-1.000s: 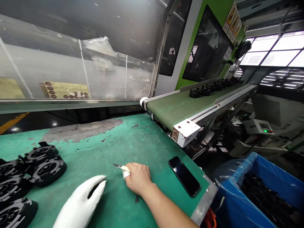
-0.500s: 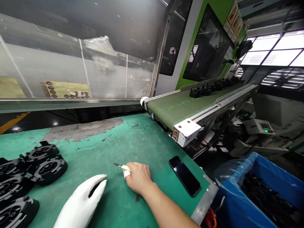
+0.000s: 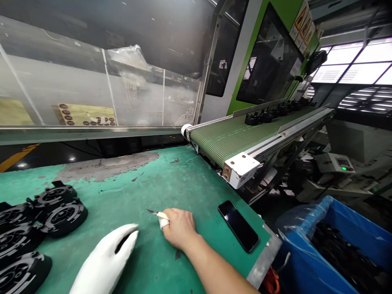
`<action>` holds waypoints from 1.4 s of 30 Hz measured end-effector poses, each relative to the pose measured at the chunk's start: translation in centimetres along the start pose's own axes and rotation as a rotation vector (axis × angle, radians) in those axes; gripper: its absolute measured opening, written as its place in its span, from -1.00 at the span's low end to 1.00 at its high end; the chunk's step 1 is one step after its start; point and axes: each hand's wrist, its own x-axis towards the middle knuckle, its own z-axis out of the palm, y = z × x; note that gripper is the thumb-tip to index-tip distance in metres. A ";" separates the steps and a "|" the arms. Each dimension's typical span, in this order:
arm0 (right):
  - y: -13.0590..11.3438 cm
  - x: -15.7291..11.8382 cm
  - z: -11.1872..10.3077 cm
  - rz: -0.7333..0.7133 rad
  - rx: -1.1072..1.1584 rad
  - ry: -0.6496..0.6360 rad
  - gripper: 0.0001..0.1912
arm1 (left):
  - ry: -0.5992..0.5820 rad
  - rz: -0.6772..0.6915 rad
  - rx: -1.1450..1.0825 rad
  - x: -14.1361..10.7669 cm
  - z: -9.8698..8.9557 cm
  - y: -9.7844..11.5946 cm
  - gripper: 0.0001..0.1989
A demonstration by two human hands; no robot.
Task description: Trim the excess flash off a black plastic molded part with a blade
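Clearly, the knife (image 3: pixel 157 214) lies within the closed right hand (image 3: pixel 179 228), its blade poking out toward the gloved left hand (image 3: pixel 107 259), slightly parted

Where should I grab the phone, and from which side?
I'd come from above and pinch the phone across its long edges, near the middle: it lies flat, screen up, on the table, both long sides free. The right hand is closer but holds the knife.
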 end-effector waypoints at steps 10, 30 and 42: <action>0.0 0.0 0.0 -0.006 -0.003 -0.006 -0.77 | -0.045 -0.041 -0.028 0.0 0.2 0.2 -0.47; -0.1 0.0 -0.3 0.007 -0.004 -0.019 -0.77 | -0.029 -0.020 -0.017 -0.2 0.3 0.1 -0.50; -0.2 -0.1 -0.4 0.013 0.004 -0.023 -0.77 | -0.022 -0.023 -0.010 -0.1 0.1 0.5 -0.49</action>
